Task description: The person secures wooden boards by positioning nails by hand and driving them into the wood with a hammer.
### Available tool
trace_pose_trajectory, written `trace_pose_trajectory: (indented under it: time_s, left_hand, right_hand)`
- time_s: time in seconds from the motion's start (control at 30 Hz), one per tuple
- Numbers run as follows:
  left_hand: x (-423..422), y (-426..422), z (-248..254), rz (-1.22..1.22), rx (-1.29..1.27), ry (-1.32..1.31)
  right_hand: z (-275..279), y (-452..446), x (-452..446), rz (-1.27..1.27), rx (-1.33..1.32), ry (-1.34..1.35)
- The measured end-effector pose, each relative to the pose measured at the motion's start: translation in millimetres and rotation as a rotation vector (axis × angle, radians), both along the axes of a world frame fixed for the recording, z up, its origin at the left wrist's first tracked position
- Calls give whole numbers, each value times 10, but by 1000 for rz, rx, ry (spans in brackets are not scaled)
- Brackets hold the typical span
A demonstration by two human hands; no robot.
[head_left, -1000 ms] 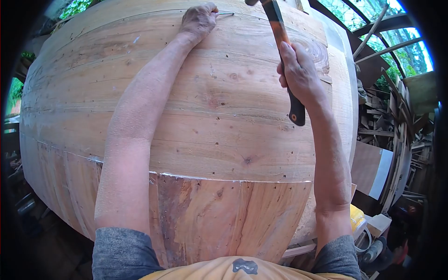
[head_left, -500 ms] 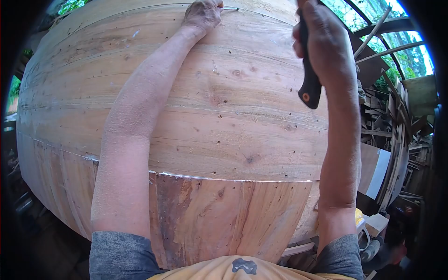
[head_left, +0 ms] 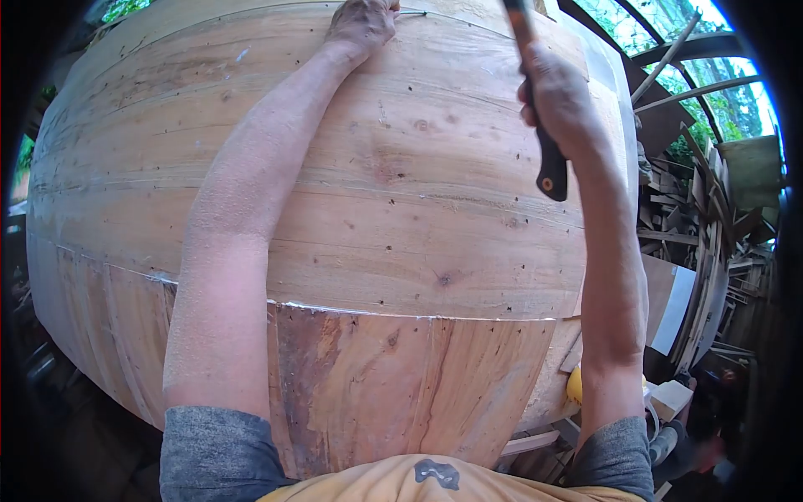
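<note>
At the top of a curved surface of wooden planks (head_left: 452, 167), my left hand (head_left: 361, 23) is closed, fingers curled. A thin dark metal rod (head_left: 412, 13) sticks out from it to the right, lying close to the wood; whether it is a nail or a punch I cannot tell. My right hand (head_left: 562, 96) is wrapped around the black grip of a hammer (head_left: 552, 167), raised above the planks on the right. Its brown shaft runs up past the top edge of the view, so the head is hidden.
Small dark holes dot the planks. Below a white-edged seam lie upright, darker wood panels (head_left: 360, 385). Stacked wood scraps (head_left: 673, 201) fill the right side behind a leaning board (head_left: 669, 309). Something yellow (head_left: 575, 386) sits near my right forearm.
My right hand has shifted slightly down and left with the hammer, showing more of its shaft. The left hand stays at nearly the same spot with the rod.
</note>
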State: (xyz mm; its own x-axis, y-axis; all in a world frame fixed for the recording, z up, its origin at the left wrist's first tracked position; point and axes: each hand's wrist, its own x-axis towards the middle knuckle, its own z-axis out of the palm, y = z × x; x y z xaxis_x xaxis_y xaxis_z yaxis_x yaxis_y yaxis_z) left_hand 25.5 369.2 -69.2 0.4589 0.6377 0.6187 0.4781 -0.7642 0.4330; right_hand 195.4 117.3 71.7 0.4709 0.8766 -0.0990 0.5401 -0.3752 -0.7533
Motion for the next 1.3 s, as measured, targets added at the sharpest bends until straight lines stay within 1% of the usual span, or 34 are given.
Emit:
trace_pose_trajectory:
  time_s: [0.07,0.1,0.13,0.17,0.2,0.23,0.3,0.37,0.4,0.47,0.5,0.53,0.57,0.6,0.63,0.67,0.7,0.77,0.8,0.87,0.9,0.93,0.97,1.0,1.07,1.13,1.23,1.27,1.3]
  left_hand:
    - [6,-27,-37,2,7,7]
    - [13,-7,-30,5,18,9]
    - [19,-19,-37,16,-1,20]
    - [24,-21,-32,30,-17,31]
    - [24,-13,-26,43,-33,40]
    - [33,27,-101,60,21,92]
    - [51,90,-195,96,134,188]
    - [-3,48,-79,33,3,116]
    - [21,27,-65,-5,-64,77]
    - [-12,87,-47,29,82,272]
    - [-16,101,-113,42,146,372]
    - [40,118,-175,36,127,254]
    - [65,150,-236,35,109,137]
    - [58,161,-290,36,89,26]
    - [53,115,-266,36,48,18]
    - [52,58,-170,36,10,9]
    - [40,33,-115,38,-26,0]
    - [20,39,-139,10,-69,-3]
    - [9,44,-141,-3,-89,-7]
    - [35,49,-120,27,-79,20]
    - [52,49,-109,38,-73,36]
    - [72,51,-148,11,-78,-5]
    - [92,72,-190,-16,-79,-47]
    - [52,129,-205,-30,-79,-90]
    - [16,-59,-80,-57,-66,-111]
    - [0,-128,11,-102,10,-140]
    - [-51,-298,230,-168,323,-51]
    - [-27,-253,193,-186,273,-104]
    - [-11,-141,67,-200,221,-153]
  right_hand:
    - [326,-23,-124,62,295,76]
    - [504,66,-170,-49,355,56]
    - [594,126,-29,-28,439,54]
    - [737,137,-248,-6,628,132]
    - [735,198,-256,10,728,224]
    - [731,259,-264,32,828,315]
    - [123,337,50,145,456,-374]
    - [-209,333,-89,168,121,-181]
    - [-252,280,-145,126,-273,-94]
    - [-313,289,-103,71,-76,3]
    - [-110,173,-207,32,-10,41]
    - [63,111,-246,-14,61,72]
    - [132,159,-199,-23,192,157]
    - [289,129,-192,-10,322,188]
    - [500,165,-217,-123,369,176]
    - [805,140,-527,-193,612,282]
    - [824,152,-489,-107,745,205]
    - [729,219,-194,36,763,-92]
    - [496,323,96,94,645,-307]
    - [3,247,-3,126,498,-191]
    - [-151,271,-52,105,157,-68]
    - [-247,291,-161,108,-212,-2]
    - [-267,251,-191,46,-208,-41]
    - [-238,208,-206,12,-131,30]
    - [-221,-69,-112,-77,-3,171]
    - [-272,-382,-106,-103,4,130]
    - [-409,-745,-128,-85,-120,83]
    - [-456,-817,-122,-78,-161,60]
    - [-434,-838,-155,-94,-156,100]
